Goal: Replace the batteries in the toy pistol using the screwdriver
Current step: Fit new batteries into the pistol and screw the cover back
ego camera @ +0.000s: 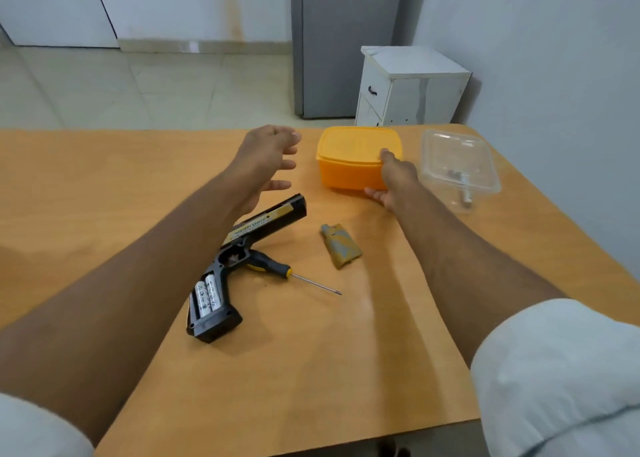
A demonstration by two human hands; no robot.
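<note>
Right now the right hand (393, 181) grips the near corner of the yellow box (353, 159), thumb under and fingers on its lid, left hand (266, 162) hovers open beside it holding nothing, while toy pistol (242, 259) lies on the table (104, 179), batteries (207, 295) exposed, across the screwdriver (287, 271).

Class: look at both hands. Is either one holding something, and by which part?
The right hand grips the closed orange plastic box at its near right corner, thumb on the lid. The left hand hovers open beside it, holding nothing.
</note>
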